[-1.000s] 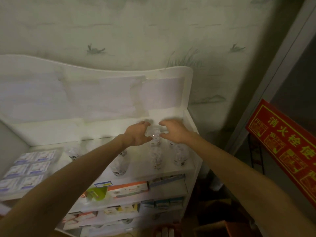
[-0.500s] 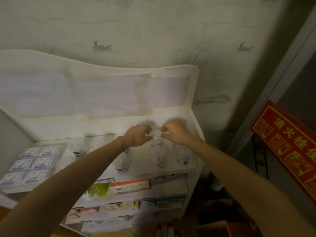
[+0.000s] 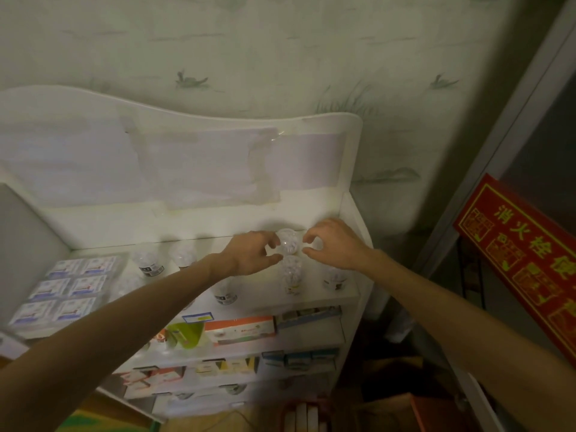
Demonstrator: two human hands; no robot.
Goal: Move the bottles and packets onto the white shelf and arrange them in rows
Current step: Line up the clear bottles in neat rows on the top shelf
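A white shelf unit stands against the wall. At the back right of its top shelf stands a small clear bottle with white pieces inside. My left hand is curled at its left side and my right hand at its right side, fingers apart, fingertips at or just off the bottle. More clear bottles stand in front of it and to the right, another under my left forearm, and two further left. Blue-and-white packets lie in rows at the shelf's left end.
Lower shelves hold coloured boxes and smaller cartons. A red sign with yellow characters leans at the right by a grey door frame. Patterned wallpaper is behind the unit. Dark clutter lies on the floor to the right.
Both hands were closed together over the bottle's top. They have drawn apart to its sides, and the bottle now shows between them on the shelf.
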